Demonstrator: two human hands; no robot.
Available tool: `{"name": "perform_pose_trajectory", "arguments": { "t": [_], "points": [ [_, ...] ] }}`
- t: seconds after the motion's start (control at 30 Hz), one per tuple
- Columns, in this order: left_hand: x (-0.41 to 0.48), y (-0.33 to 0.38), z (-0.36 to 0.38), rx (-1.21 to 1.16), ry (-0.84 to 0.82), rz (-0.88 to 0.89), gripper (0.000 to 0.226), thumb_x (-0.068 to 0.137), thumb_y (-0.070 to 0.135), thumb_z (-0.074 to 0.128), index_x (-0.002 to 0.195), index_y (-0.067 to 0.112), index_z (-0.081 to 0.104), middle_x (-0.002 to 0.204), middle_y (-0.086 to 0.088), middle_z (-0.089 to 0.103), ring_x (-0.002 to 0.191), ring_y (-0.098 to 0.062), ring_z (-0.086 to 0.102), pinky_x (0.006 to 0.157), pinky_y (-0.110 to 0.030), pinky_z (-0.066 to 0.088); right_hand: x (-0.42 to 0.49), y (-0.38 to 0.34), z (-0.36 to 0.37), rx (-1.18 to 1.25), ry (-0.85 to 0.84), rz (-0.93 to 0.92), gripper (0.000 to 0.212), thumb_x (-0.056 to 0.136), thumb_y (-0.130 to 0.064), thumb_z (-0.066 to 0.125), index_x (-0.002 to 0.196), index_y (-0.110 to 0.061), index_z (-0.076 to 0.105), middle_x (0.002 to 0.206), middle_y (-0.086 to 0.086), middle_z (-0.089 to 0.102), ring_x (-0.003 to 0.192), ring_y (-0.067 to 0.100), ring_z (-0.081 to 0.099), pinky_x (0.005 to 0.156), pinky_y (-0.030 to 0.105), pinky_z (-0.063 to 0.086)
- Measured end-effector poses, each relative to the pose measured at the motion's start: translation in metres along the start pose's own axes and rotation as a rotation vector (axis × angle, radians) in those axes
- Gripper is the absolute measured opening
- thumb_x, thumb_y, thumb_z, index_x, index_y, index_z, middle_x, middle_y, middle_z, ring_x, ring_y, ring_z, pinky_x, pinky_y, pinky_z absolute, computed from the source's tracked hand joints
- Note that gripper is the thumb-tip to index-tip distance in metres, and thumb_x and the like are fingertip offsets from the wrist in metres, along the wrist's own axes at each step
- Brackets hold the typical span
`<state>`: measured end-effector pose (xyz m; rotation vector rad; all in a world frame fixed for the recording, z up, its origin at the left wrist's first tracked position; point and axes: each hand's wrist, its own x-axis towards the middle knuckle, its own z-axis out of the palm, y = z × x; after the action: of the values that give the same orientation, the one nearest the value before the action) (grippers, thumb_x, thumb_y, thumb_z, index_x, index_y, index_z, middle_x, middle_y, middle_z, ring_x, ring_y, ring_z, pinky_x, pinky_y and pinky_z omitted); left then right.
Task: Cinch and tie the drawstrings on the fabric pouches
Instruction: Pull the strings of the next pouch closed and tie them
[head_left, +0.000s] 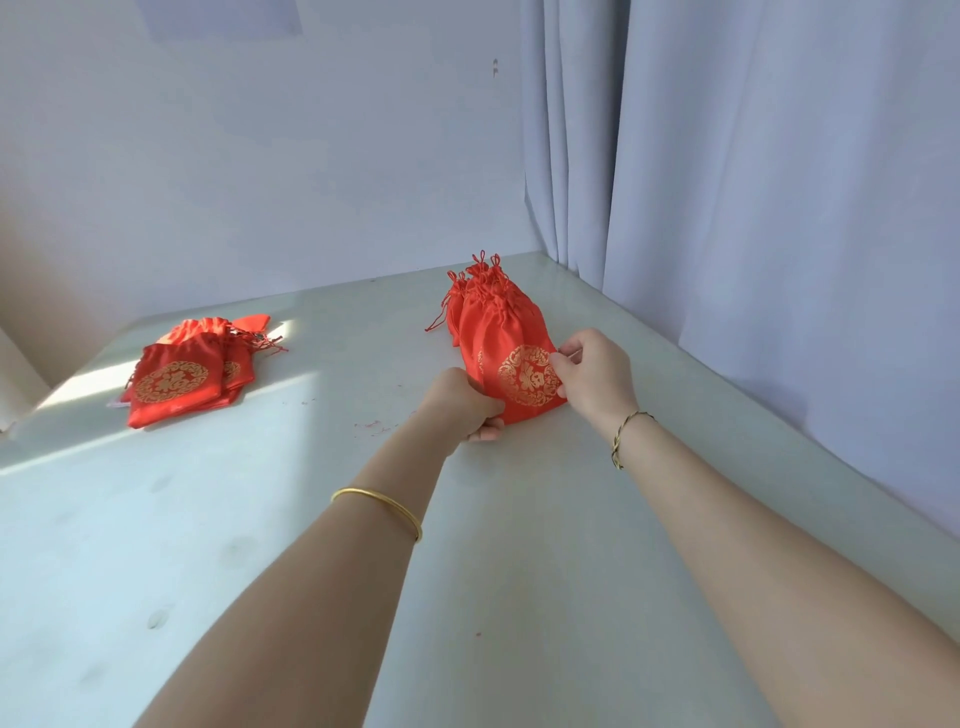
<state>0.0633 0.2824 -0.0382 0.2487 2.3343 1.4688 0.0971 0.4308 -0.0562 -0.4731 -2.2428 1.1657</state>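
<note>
A stack of red satin drawstring pouches with gold round emblems (501, 325) lies right of centre on the pale worktop (260, 519). The left hand (458, 400) has its grip clamped on the near corner; the right hand (595, 374) pinches the right edge. Light, limp, probably slippery; take the far red cords (484, 266) to cinch.

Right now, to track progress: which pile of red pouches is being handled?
The curtain-side pile: left hand and right hand grip its near end. The sunlit pile lies untouched.
</note>
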Motion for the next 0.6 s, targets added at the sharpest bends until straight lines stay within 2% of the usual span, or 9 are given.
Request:
{"name": "perform_pose_trajectory", "arguments": {
  "t": [0.1, 0.23, 0.33, 0.43, 0.5, 0.57, 0.6],
  "points": [
    [-0.001, 0.003, -0.002, 0.008, 0.009, 0.019, 0.009, 0.086, -0.004, 0.056, 0.092, 0.002, 0.052, 0.069, -0.014, 0.060, 0.039, -0.009, 0.057, 0.053, -0.022, 0.055, 0.000, 0.000, 0.001, -0.019, 0.041, 0.005, 0.020, 0.087, -0.014, 0.057, 0.104, -0.005, 0.051, 0.101, 0.019, 0.061, 0.088, 0.033, 0.062, 0.080, 0.037, 0.049],
    [-0.007, 0.002, -0.012, -0.006, 0.018, 0.024, 0.015, 0.084, -0.010, 0.050, 0.078, 0.003, 0.052, 0.072, -0.014, 0.058, 0.049, -0.013, 0.059, 0.059, -0.023, 0.056, -0.013, -0.019, -0.004, 0.025, 0.165, -0.067, 0.019, 0.083, -0.001, 0.049, 0.101, -0.005, 0.047, 0.107, 0.014, 0.049, 0.079, 0.022, 0.051, 0.075, 0.032, 0.042],
    [-0.014, -0.005, -0.028, -0.077, 0.084, -0.011, 0.016, 0.087, -0.009, 0.044, 0.094, 0.004, 0.049, 0.076, -0.012, 0.056, 0.056, -0.016, 0.059, 0.059, -0.023, 0.056, -0.031, -0.041, 0.003, 0.118, 0.224, -0.210, 0.019, 0.080, 0.004, 0.045, 0.094, -0.009, 0.046, 0.097, 0.011, 0.049, 0.074, 0.018, 0.048, 0.071, 0.028, 0.041],
    [-0.016, -0.024, -0.057, -0.127, 0.262, -0.023, 0.023, 0.088, -0.005, 0.039, 0.107, 0.005, 0.047, 0.078, -0.009, 0.054, 0.060, -0.016, 0.058, 0.071, -0.033, 0.056, -0.051, -0.065, 0.032, 0.156, 0.128, -0.394, 0.018, 0.079, 0.005, 0.045, 0.091, -0.008, 0.048, 0.087, 0.002, 0.047, 0.070, 0.016, 0.047, 0.066, 0.024, 0.037],
    [-0.015, -0.042, -0.084, -0.052, 0.421, 0.013, 0.027, 0.087, -0.002, 0.040, 0.111, 0.005, 0.050, 0.092, -0.011, 0.056, 0.069, -0.021, 0.059, 0.077, -0.036, 0.054, -0.060, -0.080, 0.059, 0.161, 0.005, -0.458, 0.018, 0.080, 0.004, 0.046, 0.093, -0.008, 0.049, 0.087, 0.001, 0.047, 0.068, 0.014, 0.050, 0.066, 0.026, 0.039],
    [-0.014, -0.064, -0.117, 0.151, 0.557, 0.058, 0.031, 0.086, 0.002, 0.044, 0.116, 0.006, 0.053, 0.120, -0.013, 0.049, 0.094, -0.028, 0.059, 0.082, -0.032, 0.049, -0.065, -0.094, 0.089, 0.190, -0.126, -0.439, 0.020, 0.081, 0.003, 0.046, 0.094, -0.012, 0.048, 0.090, 0.001, 0.048, 0.069, 0.019, 0.053, 0.067, 0.030, 0.043],
    [-0.013, -0.075, -0.133, 0.266, 0.604, 0.068, 0.033, 0.086, 0.002, 0.045, 0.119, 0.006, 0.053, 0.127, -0.013, 0.044, 0.107, -0.029, 0.053, 0.086, -0.032, 0.045, -0.066, -0.100, 0.101, 0.203, -0.186, -0.413, 0.021, 0.082, 0.002, 0.046, 0.094, -0.015, 0.046, 0.091, 0.002, 0.049, 0.070, 0.023, 0.056, 0.067, 0.032, 0.045]
  ]
}}
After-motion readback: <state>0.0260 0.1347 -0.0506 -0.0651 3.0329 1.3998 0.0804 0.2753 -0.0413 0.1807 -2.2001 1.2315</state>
